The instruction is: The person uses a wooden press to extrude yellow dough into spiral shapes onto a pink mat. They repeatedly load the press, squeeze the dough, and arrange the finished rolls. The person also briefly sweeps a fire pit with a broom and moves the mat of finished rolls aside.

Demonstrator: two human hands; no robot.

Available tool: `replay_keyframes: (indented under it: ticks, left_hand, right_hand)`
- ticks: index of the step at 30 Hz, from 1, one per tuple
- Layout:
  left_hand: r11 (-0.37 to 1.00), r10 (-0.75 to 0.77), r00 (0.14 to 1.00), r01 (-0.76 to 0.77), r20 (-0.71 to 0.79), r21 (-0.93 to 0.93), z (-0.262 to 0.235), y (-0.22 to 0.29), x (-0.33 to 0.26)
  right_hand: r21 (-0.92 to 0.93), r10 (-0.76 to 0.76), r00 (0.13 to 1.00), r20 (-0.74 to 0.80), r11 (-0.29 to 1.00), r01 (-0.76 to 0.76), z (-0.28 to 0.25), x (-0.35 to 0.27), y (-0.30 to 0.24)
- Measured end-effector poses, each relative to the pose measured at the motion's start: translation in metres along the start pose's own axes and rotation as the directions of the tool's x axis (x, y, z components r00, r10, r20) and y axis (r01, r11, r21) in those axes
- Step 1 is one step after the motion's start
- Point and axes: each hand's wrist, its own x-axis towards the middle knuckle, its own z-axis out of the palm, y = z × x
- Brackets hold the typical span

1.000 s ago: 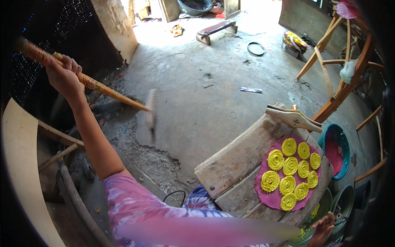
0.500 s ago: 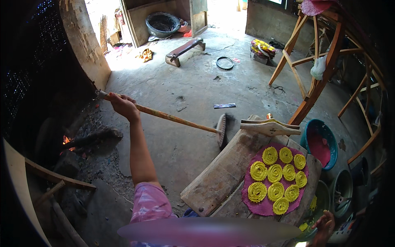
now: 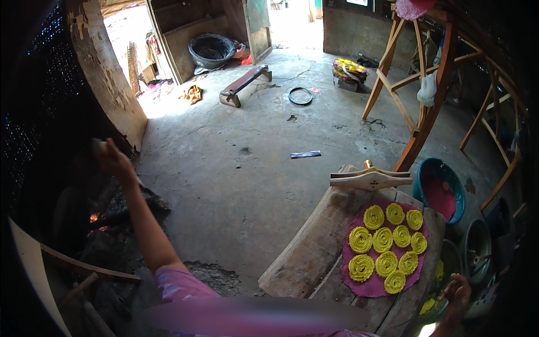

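My left hand [image 3: 115, 162] is raised at the left, in front of a dark oven opening, and is closed on the end of a wooden stick [image 3: 99, 147]. The rest of the stick is lost in the dark. My right hand [image 3: 457, 293] hangs low at the right with its fingers loosely apart, over a bowl of yellow dough [image 3: 429, 308]. Beside it a purple cloth [image 3: 370, 285] lies on a wooden board [image 3: 314, 253]. Several yellow spiral coils [image 3: 383, 240] sit on the cloth. A wooden press [image 3: 370, 180] rests at the board's far end.
Embers glow [image 3: 92, 218] among charred wood at the left. A blue basin [image 3: 443, 190] and metal pots [image 3: 477, 259] stand at the right, under a wooden frame [image 3: 426, 112]. On the concrete floor farther off are a low bench [image 3: 244, 84], a black ring [image 3: 300, 96] and a dark tub [image 3: 210, 50].
My left hand has swung left toward the dark opening. The long stick and its flat blade, earlier stretched across the floor, are out of sight except for the gripped end.
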Motion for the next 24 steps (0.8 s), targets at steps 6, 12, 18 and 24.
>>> replay_keyframes:
  ticks: [6,12,18,24]
  left_hand:
    - [0.847,-0.414,0.906,0.351,-0.083,-0.4,-0.112,0.053,0.072]
    - [0.508,-0.714,0.7,0.522,0.005,-0.685,-0.157,0.086,0.046]
    - [0.177,-0.927,0.33,0.802,0.177,-0.571,-0.108,0.053,-0.04]
    - [0.507,-0.858,0.512,0.836,-0.035,-0.211,-0.087,0.015,-0.117]
  right_hand:
    - [0.223,-0.012,0.991,0.13,0.975,-0.018,0.037,0.018,-0.014]
    - [0.2,0.006,0.868,0.497,0.972,-0.121,0.126,0.034,-0.002]
    - [0.203,0.09,0.817,0.569,0.948,-0.246,0.141,0.029,0.003]
    - [0.198,0.082,0.881,0.466,0.961,-0.195,0.116,0.019,0.0]
